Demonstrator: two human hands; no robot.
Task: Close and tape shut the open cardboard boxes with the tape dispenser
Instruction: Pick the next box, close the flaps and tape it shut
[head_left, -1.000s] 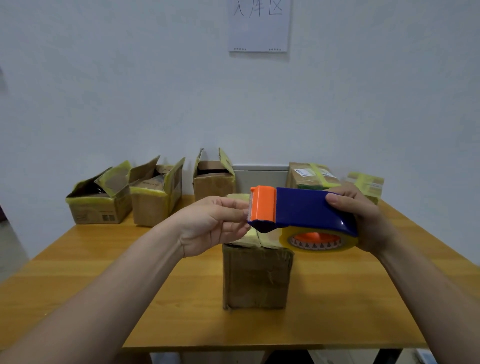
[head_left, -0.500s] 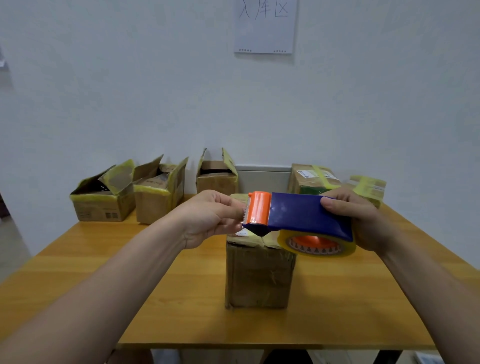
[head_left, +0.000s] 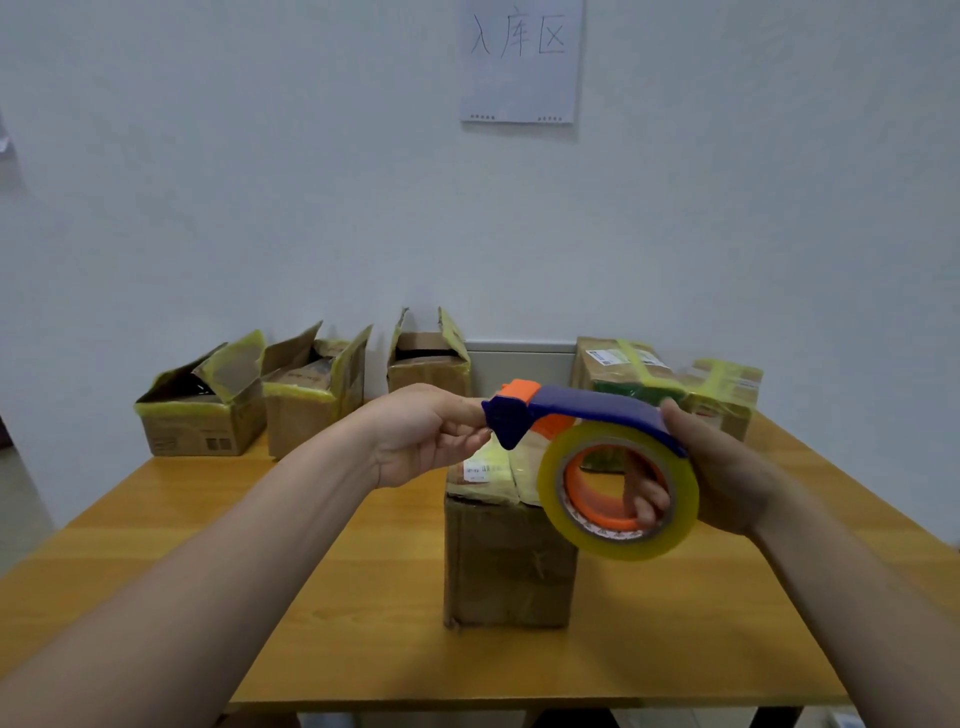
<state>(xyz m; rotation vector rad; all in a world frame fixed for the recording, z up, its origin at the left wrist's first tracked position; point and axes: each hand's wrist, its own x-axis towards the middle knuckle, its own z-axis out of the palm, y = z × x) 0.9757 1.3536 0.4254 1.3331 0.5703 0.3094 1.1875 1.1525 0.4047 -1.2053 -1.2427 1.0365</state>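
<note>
A blue and orange tape dispenser (head_left: 597, 410) with a yellowish tape roll (head_left: 618, 548) is held in the air over a closed cardboard box (head_left: 509, 566) at the table's middle. My right hand (head_left: 732, 478) grips the dispenser from the right, with fingers through the roll's core. My left hand (head_left: 426, 431) pinches at the dispenser's front tip; the tape end itself is too hard to make out. Three open boxes stand at the back left: one (head_left: 202, 421), a second (head_left: 311, 405) and a third (head_left: 428, 366).
Two taped boxes (head_left: 618, 364) (head_left: 727, 389) stand at the back right of the wooden table (head_left: 363, 623). A white wall with a paper sign (head_left: 519, 62) rises right behind the table. The table's front edge is near me.
The dispenser has tilted and turned, so the roll's open side now faces me. Both hands stayed on it. The camera has tipped up slightly.
</note>
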